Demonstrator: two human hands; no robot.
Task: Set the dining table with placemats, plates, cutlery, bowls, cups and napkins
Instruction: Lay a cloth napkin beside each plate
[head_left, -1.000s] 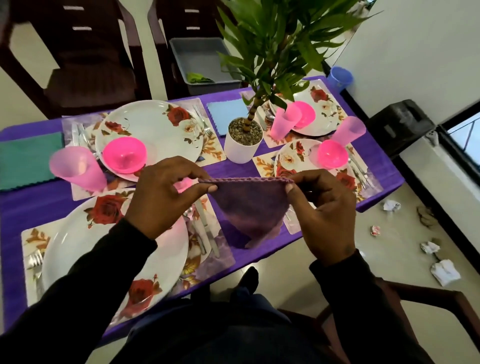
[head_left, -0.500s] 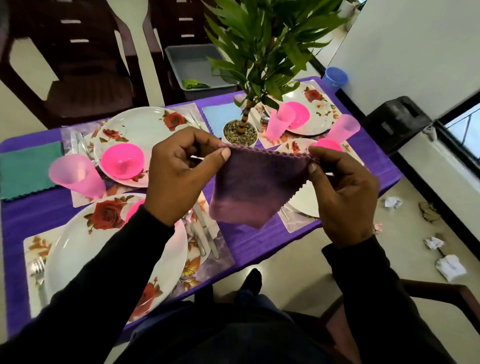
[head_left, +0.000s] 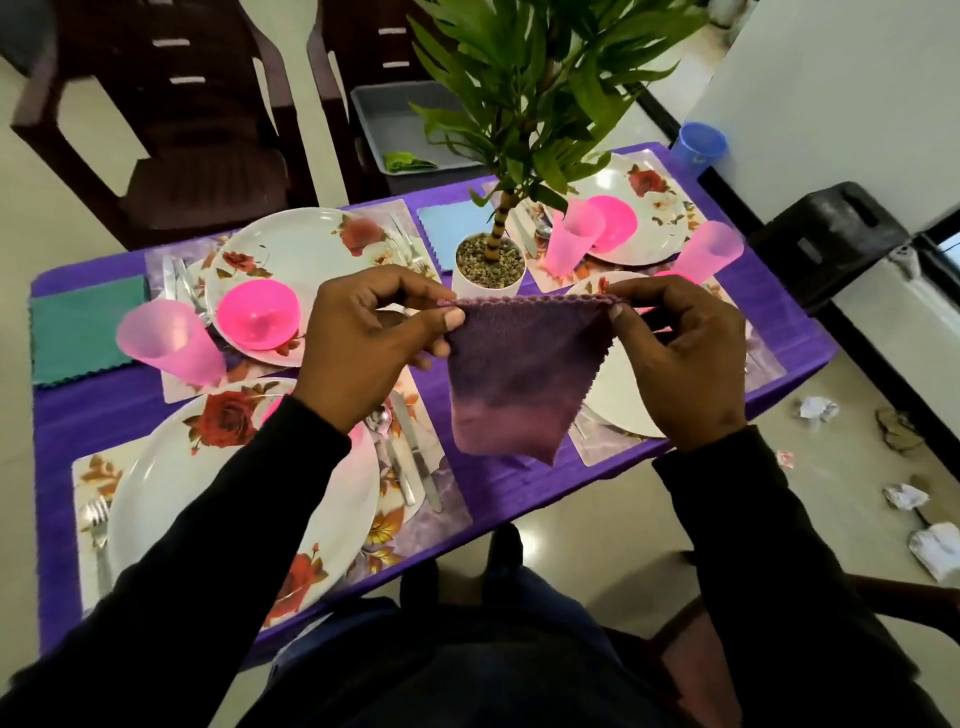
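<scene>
Now both hands, left hand & right hand, pinch the purple napkin by its top corners w/ fingers, hanging mid-frame above the worktop, prob. to straighten it before laying it btw the near settings.

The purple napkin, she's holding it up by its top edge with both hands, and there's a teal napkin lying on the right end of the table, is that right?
Not quite. In the head view both hands, left hand and right hand, do pinch the purple napkin by its top edge, but the teal napkin lies at the left end of the table, not the right.
</scene>
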